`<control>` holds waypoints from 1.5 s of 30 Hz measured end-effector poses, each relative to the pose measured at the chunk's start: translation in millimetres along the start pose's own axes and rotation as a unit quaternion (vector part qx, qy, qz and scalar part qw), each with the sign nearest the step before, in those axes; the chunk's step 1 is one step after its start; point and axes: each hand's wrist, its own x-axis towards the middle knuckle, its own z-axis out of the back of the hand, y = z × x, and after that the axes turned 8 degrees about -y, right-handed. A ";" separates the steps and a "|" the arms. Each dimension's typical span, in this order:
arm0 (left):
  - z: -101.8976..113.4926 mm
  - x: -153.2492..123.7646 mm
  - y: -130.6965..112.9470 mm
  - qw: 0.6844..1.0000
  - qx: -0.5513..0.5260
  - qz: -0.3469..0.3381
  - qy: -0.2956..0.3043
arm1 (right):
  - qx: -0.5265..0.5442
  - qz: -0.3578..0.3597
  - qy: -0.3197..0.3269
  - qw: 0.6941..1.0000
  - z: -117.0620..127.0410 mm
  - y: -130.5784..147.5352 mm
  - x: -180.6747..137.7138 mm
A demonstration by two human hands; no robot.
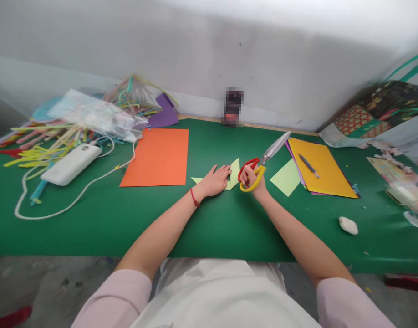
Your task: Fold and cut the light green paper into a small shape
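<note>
1. Right hand (252, 176): curled round the handles of the scissors (274, 147), blades together, pointing away.
2. Left hand (216, 180): spread flat, gripping nothing, on green paper (235, 169) on the table (222, 230).
3. Orange sheet (159, 157): left of that paper.
4. Yellow sheet (320, 164): right of the scissors.

Pale wall (195, 54) behind green table (75, 237)

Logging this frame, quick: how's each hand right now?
Left hand: open, palm down on light green paper.
Right hand: closed, holding scissors.
</note>
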 end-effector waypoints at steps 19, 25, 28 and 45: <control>1.8 -0.6 -1.0 1.000 0.000 0.008 0.008 | 0.010 0.023 0.037 0.999 -0.2 -3.8 -1.7; 1.7 0.3 -0.8 1.000 0.000 0.003 0.005 | 0.005 0.021 0.043 0.999 -1.1 -3.3 -7.1; 2.5 0.0 -1.2 1.000 0.000 0.006 0.010 | 0.004 0.028 0.036 0.999 -1.3 -4.0 -7.7; -5.0 -0.2 3.7 1.000 0.011 -0.006 -0.009 | 0.028 0.022 0.040 0.999 -11.3 -5.1 -21.2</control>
